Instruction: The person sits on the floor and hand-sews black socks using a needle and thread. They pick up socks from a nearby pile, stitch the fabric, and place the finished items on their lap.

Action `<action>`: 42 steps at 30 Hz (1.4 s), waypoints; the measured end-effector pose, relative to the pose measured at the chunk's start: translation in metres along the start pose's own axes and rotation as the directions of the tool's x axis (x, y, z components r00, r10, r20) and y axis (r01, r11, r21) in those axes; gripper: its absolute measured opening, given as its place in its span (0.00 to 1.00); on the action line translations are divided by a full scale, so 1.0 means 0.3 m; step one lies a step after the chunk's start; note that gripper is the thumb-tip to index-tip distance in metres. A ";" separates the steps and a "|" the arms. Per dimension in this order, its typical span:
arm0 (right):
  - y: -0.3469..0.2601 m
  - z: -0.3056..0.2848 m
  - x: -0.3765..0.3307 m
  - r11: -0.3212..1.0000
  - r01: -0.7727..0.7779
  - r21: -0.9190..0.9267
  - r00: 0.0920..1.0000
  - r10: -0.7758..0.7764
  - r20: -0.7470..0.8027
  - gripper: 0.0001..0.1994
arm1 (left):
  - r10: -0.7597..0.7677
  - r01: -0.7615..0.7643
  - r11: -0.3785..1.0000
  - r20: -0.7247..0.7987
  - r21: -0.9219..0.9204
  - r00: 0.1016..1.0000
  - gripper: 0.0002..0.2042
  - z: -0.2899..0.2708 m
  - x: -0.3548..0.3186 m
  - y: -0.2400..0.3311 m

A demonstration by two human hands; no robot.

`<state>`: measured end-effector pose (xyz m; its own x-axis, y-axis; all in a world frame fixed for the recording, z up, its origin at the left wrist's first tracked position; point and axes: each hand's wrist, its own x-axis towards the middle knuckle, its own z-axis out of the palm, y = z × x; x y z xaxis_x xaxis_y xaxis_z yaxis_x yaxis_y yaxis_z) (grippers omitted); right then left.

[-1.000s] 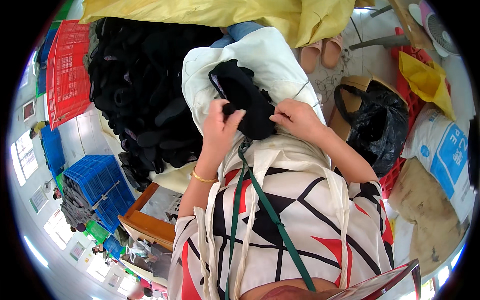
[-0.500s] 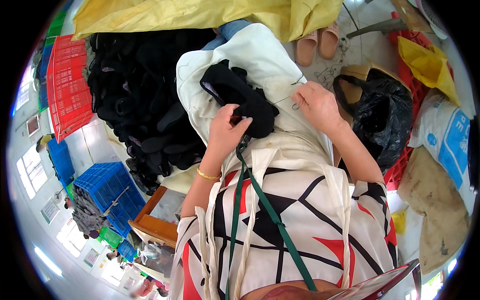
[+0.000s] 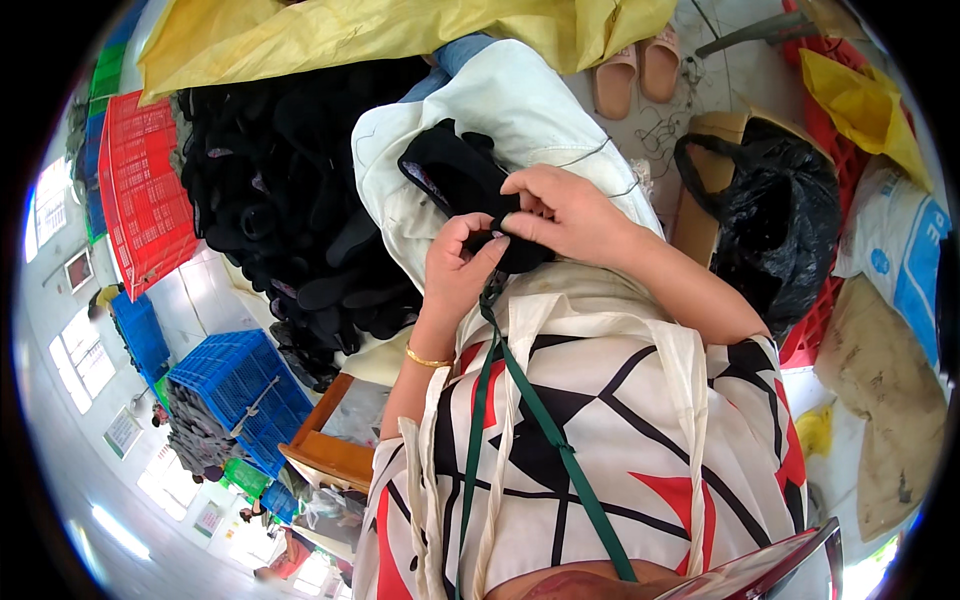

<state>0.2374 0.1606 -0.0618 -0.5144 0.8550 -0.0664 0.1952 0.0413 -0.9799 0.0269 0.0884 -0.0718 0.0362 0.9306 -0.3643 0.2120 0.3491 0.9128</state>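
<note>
A black fabric shoe (image 3: 450,165) with a patterned lining lies across the white cloth (image 3: 530,95) over my lap. My left hand (image 3: 460,262) pinches its near end between thumb and fingers. Over that same end my right hand (image 3: 570,215) is closed, thumb and fingertips together against the left fingertips; what they pinch is hidden. A loose dark thread (image 3: 590,155) loops over the white cloth beyond the right hand. Just below the shoe, a dark clip (image 3: 489,290) hangs on a green neck cord (image 3: 530,410).
A big heap of similar black shoes (image 3: 300,200) lies to my left, with a red crate (image 3: 145,190) and blue crate (image 3: 240,385) beyond. At right a black plastic bag (image 3: 775,215) sits in a cardboard box (image 3: 700,180). Pink slippers (image 3: 615,85) lie on the floor ahead.
My right hand has come in from the right, where it drew a thread out from the shoe, to the shoe's near end beside the left fingers. The left hand keeps its pinch.
</note>
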 end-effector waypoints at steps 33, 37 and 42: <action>0.025 0.080 -0.054 0.973 -0.076 -0.220 0.997 0.080 0.007 0.07 | -0.450 0.424 0.530 0.180 -0.734 0.875 0.09 -0.012 0.013 0.017; 0.022 0.081 -0.050 0.968 -0.080 -0.237 0.996 0.084 0.007 0.07 | -0.442 0.424 0.528 0.188 -0.736 0.877 0.09 -0.016 0.011 0.003; 0.035 0.082 -0.045 0.980 -0.133 -0.148 0.989 0.141 0.042 0.08 | -0.415 0.363 0.577 0.120 -0.732 0.902 0.08 0.001 -0.001 0.026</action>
<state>0.2258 0.1369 -0.0759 -0.5163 0.8298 -0.2116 0.3835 0.0031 -0.9235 0.0287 0.0909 -0.0646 0.0619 0.6812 -0.7295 -0.5791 0.6198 0.5296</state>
